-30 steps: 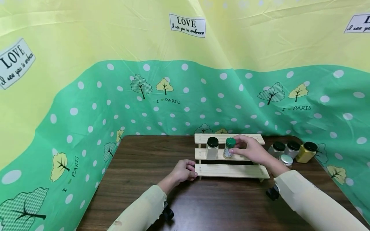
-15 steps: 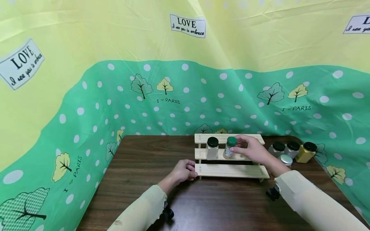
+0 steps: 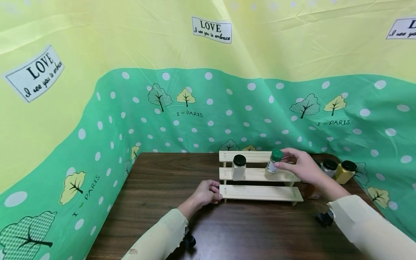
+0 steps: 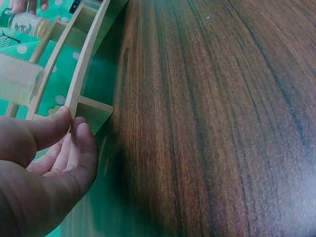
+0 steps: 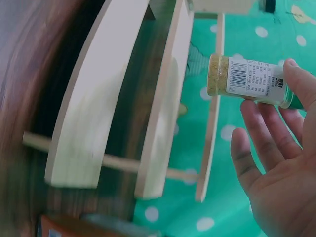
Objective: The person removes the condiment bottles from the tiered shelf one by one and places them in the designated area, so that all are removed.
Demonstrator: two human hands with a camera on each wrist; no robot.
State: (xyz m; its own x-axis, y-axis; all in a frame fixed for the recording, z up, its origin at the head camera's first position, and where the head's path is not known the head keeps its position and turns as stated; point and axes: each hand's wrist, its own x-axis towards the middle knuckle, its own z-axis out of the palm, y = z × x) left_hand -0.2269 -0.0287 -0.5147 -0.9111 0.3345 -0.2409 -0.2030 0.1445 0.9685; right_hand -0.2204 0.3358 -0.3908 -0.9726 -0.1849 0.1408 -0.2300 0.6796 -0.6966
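Observation:
A three-step wooden rack (image 3: 260, 193) stands on the dark wood table. My left hand (image 3: 205, 192) pinches the left end of its front shelf between thumb and fingers, also plain in the left wrist view. With thumb and fingertips my right hand (image 3: 300, 166) holds a green-capped spice jar (image 5: 247, 79) near its cap. This small clear jar has a white barcode label and tan grains at its base. It hangs slightly tilted over the right half of the middle shelf, apart from it in the right wrist view. A black-lidded jar (image 3: 239, 169) stands on the middle shelf's left part.
At the table's back right corner stand a black-lidded jar (image 3: 329, 167) and a yellow jar (image 3: 344, 173). Other jars there are mostly hidden behind my right wrist. A green and yellow printed cloth (image 3: 208, 108) hangs behind and beside the table.
My right hand has moved to the right with the green-capped spice jar, lifting it slightly. My right forearm now covers some of the corner jars. The left hand has stayed in place.

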